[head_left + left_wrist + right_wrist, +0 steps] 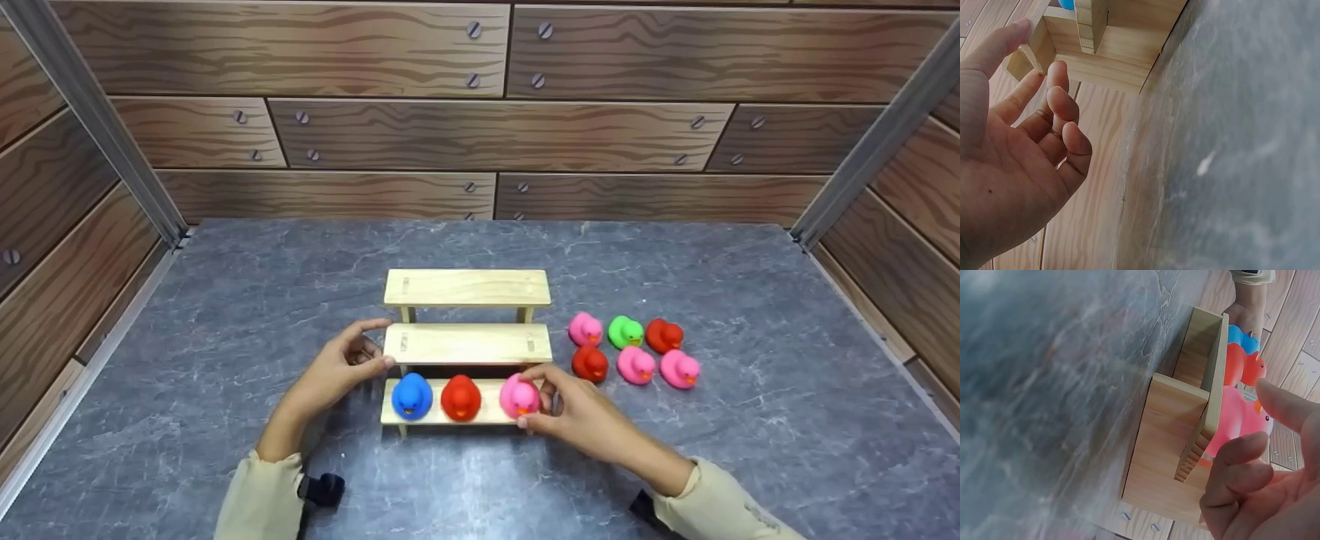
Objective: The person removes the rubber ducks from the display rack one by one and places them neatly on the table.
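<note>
Apparently I'm seating round pink toy duck [517,395] on tiered pale-wood stand [466,344]: right hand [576,409] pinching it, left hand [335,369] gripping stand. Release next.

Back wall [390,135]: covered in brown wood-plank patterning, dotted with slotted screw heads [473,30].
Side walls [52,180]: finished in similar planking.
Corner posts [101,112]: coloured metallic grey, set where the walls are joined.
Tabletop [225,322]: surfaced in grey, veined with paler marbling.
Light: reflected as a soft sheen on the tabletop's nearer part.
</note>
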`<state>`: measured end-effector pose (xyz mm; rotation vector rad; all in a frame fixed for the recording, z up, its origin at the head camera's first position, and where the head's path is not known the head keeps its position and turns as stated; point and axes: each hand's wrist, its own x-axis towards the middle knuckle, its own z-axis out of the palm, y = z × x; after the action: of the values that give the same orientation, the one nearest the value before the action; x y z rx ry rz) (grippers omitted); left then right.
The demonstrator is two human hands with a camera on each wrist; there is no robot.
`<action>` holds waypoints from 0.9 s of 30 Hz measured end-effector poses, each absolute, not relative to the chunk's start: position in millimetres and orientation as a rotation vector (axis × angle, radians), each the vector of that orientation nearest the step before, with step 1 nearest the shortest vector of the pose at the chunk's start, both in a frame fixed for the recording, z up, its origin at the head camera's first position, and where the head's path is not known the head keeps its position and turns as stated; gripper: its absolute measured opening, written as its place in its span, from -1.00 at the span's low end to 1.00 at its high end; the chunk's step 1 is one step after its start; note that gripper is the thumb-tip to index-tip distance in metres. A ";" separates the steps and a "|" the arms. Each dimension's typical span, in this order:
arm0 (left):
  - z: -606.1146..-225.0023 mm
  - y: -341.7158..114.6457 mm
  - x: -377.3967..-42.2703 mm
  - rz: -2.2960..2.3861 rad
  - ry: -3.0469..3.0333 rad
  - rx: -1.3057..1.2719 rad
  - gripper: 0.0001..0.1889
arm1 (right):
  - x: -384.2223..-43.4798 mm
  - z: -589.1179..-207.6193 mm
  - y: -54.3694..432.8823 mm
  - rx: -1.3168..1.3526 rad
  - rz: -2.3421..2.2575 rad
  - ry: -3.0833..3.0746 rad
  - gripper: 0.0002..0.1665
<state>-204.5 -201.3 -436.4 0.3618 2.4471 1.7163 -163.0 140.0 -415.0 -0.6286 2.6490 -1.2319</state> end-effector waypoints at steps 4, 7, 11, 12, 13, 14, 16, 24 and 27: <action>-436.5 -201.2 -204.3 1.714 2.448 0.360 -0.39 | -162.5 -415.0 138.7 -0.618 -1.211 2.671 -0.52; -436.8 -201.4 -204.1 1.720 2.442 0.367 -0.39 | -162.2 -415.3 138.2 -0.644 -1.216 2.676 -0.55; -437.1 -201.5 -203.9 1.721 2.431 0.380 -0.38 | -161.4 -415.4 139.8 -0.664 -1.226 2.676 -0.58; -437.2 -201.5 -203.9 1.722 2.430 0.382 -0.38 | -161.3 -415.2 140.8 -0.668 -1.229 2.674 -0.58; -437.2 -201.4 -203.8 1.722 2.429 0.382 -0.38 | -161.1 -414.9 142.0 -0.671 -1.234 2.672 -0.58; -437.2 -201.3 -203.8 1.720 2.431 0.382 -0.38 | -161.1 -414.7 143.5 -0.676 -1.242 2.665 -0.57; -437.1 -201.2 -203.7 1.718 2.436 0.380 -0.39 | -161.4 -413.9 146.9 -0.689 -1.262 2.654 -0.56; -437.6 -201.2 -204.6 1.716 2.445 0.370 -0.39 | -161.8 -407.8 162.7 -0.699 -1.302 2.583 -0.55; -437.6 -201.5 -205.6 1.714 2.450 0.370 -0.40 | -161.7 -404.0 169.9 -0.699 -1.283 2.575 -0.55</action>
<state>-205.6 -201.5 -437.6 0.3698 2.4500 1.7137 -161.7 169.9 -404.0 -0.6986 2.5749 -1.2830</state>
